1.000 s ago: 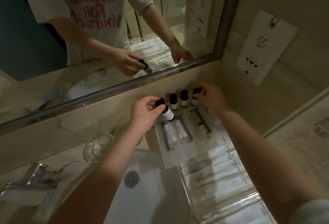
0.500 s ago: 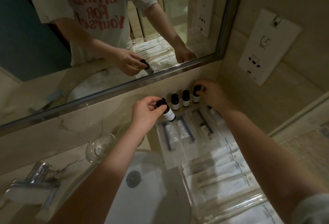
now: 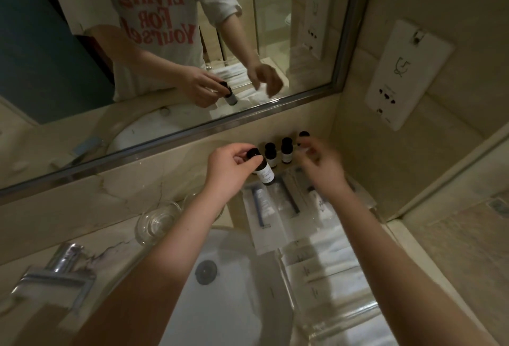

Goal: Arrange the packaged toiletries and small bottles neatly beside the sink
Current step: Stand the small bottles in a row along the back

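Note:
My left hand [image 3: 228, 169] grips a small dark bottle [image 3: 264, 171] with a white label, held tilted just above the counter's back edge. Three matching bottles stand in a row against the wall: one [image 3: 271, 155] right behind the held bottle, a second [image 3: 286, 150], and a third [image 3: 304, 135] at the right end. My right hand [image 3: 322, 164] hovers blurred just in front of that third bottle, fingers apart and holding nothing. Clear packaged toiletries [image 3: 263, 208] lie side by side below the bottles, partly under my right wrist.
The white sink [image 3: 237, 299] lies below my arms with its drain [image 3: 206, 272]. A drinking glass [image 3: 157, 221] stands left of it, and a chrome faucet [image 3: 55, 271] further left. More white packets [image 3: 327, 260] sit on a clear tray [image 3: 344, 315]. A wall socket plate [image 3: 405, 76] hangs right of the mirror [image 3: 192, 131].
My right hand has let go of the rightmost bottle's cap and drawn back toward me. My left hand still holds its bottle in nearly the same place.

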A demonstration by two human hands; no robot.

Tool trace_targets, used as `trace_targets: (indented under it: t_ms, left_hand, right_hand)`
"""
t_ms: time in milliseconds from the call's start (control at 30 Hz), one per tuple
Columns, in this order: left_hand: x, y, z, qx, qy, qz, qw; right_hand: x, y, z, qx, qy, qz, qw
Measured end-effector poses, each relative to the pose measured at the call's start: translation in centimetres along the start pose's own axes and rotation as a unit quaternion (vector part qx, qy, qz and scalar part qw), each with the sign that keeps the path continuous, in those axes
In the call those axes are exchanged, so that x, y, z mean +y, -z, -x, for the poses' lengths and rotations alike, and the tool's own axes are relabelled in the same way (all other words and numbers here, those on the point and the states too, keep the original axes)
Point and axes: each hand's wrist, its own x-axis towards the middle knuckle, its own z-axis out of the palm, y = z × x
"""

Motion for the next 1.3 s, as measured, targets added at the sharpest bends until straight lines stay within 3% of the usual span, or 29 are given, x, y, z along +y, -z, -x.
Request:
trace_targets:
  t_ms: [167,467,633,800,1300]
  left_hand:
    - [1.4,-0.5,1.3,-0.028,-0.057,-0.044,0.997]
    - [3.0,-3.3,1.3,-0.063,-0.101,-0.080,0.990]
    - [1.8,-4.0,0.3,-0.057,-0.121,-0.126,0.983]
    - [-0.8,-2.5,-1.1,-0.016,-0.084,-0.191,0.978]
    - [-4.6,-1.1,-2.8,-0.012,-0.035,-0.263,0.964]
  right_hand:
    - [-0.6,-1.1,4.8,-0.085,-0.016,-0.123,0.989]
    - [0.4,-0.6,5.1,-0.030,0.009,-0.064,0.997]
    - [1.5,0.4,3.3,-0.009,-0.030,-0.038,0.999]
    - [3.0,1.6,-1.2,0.027,-0.124,-0.002,0.992]
    - [7.6,0.7,-6.5,-0.003,-0.128,0.031,0.991]
